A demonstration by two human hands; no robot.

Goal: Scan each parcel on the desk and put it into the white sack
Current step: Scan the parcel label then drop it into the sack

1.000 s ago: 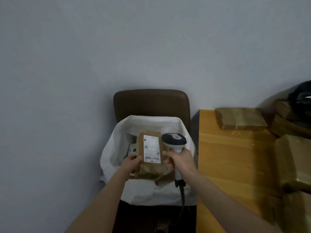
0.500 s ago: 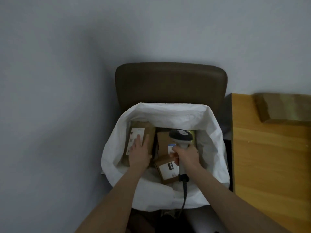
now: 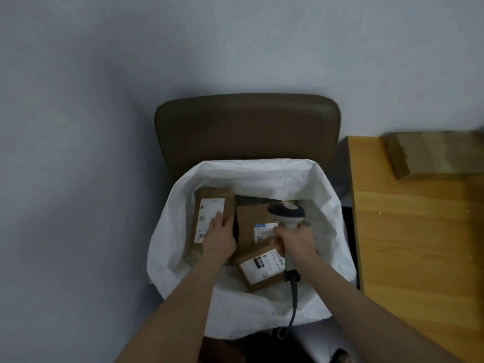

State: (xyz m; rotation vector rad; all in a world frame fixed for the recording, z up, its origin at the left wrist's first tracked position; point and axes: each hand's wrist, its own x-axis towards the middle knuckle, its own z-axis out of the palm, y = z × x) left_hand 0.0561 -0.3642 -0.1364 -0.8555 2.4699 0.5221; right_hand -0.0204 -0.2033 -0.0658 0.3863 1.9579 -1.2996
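The white sack [image 3: 262,169] stands open on a chair, with three brown labelled parcels inside. My left hand [image 3: 218,238] rests on the tall parcel [image 3: 209,205] at the sack's left side, fingers lying fairly straight over its white label. My right hand [image 3: 296,242] grips the handle of a barcode scanner [image 3: 286,212], held over the sack's right half above a flat parcel [image 3: 251,221] and a small box [image 3: 259,271]. One more brown parcel [image 3: 434,155] lies on the wooden desk [image 3: 419,244] at the far right.
The brown chair back [image 3: 246,127] rises behind the sack, against a pale wall. The scanner's cable [image 3: 293,305] hangs down over the sack's near rim. The desk's left edge runs close beside the sack.
A second ago both hands held the tall parcel and scanner above the sack. The parcel now lies inside at the left with my left hand on top, and my view has dropped closer.
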